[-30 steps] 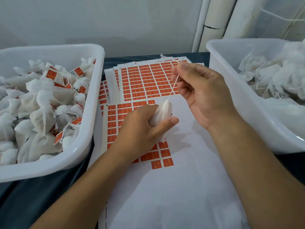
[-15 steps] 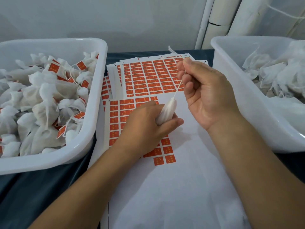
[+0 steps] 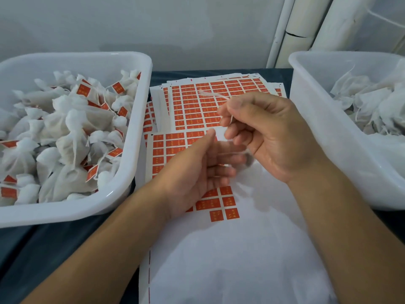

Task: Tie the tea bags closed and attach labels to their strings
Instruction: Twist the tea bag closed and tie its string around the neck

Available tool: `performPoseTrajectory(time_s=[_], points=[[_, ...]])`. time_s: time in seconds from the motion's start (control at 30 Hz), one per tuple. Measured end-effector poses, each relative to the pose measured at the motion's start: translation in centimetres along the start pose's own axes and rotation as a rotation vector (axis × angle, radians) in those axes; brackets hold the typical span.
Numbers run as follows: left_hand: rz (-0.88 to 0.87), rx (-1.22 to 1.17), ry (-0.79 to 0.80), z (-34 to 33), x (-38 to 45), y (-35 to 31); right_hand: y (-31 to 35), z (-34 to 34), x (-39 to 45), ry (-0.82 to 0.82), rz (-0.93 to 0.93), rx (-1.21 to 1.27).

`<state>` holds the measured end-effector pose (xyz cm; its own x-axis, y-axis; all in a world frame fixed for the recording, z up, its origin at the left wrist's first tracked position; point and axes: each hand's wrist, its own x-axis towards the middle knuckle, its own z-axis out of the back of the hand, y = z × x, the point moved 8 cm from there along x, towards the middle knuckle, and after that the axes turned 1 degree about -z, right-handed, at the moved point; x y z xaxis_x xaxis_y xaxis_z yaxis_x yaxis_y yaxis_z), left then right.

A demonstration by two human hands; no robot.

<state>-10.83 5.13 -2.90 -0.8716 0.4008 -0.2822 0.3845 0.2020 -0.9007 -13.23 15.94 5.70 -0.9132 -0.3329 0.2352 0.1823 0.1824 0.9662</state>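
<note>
My right hand [image 3: 269, 137] pinches a white string [image 3: 213, 95] between thumb and forefinger, and the loose end sticks out to the upper left. My left hand [image 3: 197, 172] lies just below it with fingers stretched out and blurred, holding nothing. A faint blurred smear [image 3: 246, 157] between the two hands may be the tea bag; I cannot tell for sure. Sheets of orange labels [image 3: 219, 102] lie under and beyond my hands. The nearest sheet [image 3: 223, 205] is mostly peeled bare.
A white tub [image 3: 140, 128] on the left holds several tied tea bags with orange labels. A second white tub [image 3: 306, 106] on the right holds unlabelled white bags. Dark cloth covers the table. White pipes stand against the wall at the back right.
My left hand has let go of the tea bag and spread its fingers. My right hand still holds the string, now curled lower. The view shifted slightly.
</note>
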Motion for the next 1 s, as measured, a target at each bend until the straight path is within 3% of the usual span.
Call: performPoseTrajectory(time_s=[0.17,0.43,0.7,0.8,0.93,1.0], points=[[-0.07,-0.096,-0.032,0.7,0.4,-0.9,-1.0,-1.7,-0.2,0.113,-0.012,-0.172],[0.013,-0.674,0.029,1.2,0.2,-1.2,-4.0,-4.1,-0.5,0.25,-0.101,-0.409],[-0.04,-0.756,-0.091,1.9,-0.1,-1.8,-4.4,-3.5,-0.3,0.212,-0.171,-0.375],[-0.113,-0.634,-0.098,1.8,-0.3,-2.4,-4.8,-2.8,-0.1,0.183,-0.255,-0.269],[-0.213,-0.459,-0.185,2.3,-0.6,-2.7,-5.1,-1.6,0.0,0.083,-0.403,0.048],[-0.27,-0.194,-0.297,3.0,-0.8,-3.2,-5.4,-0.8,0.0,-0.013,-0.46,0.188]])
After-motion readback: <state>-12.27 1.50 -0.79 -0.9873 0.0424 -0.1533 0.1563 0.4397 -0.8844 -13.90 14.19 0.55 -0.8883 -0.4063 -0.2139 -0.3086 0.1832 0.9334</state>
